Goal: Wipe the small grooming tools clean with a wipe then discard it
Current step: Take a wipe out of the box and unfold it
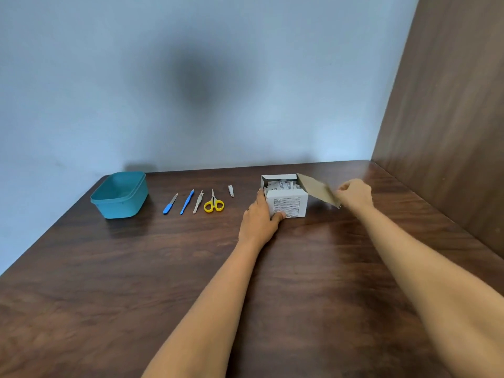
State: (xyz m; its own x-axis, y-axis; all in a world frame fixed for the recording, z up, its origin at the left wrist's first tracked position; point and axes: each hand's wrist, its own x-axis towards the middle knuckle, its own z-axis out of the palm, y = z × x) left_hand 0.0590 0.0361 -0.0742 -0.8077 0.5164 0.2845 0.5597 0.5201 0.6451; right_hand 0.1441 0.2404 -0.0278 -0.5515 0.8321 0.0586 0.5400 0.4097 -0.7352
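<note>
A white box of wipe packets (289, 203) stands on the dark wooden table (163, 268). My left hand (260, 216) grips its left front corner. My right hand (354, 193) pinches the far edge of the box's brown lid flap (317, 190), which is folded open to the right. White packets show inside the box. To the left lie the grooming tools in a row: a short blue file (170, 204), a long blue tool (187, 201), tweezers (198, 201), yellow-handled scissors (214, 203) and a small nail clipper (231, 191).
A teal plastic tub (120, 195) with no lid sits at the table's far left. A pale blue wall closes the back and a wooden panel (450, 118) stands along the right side.
</note>
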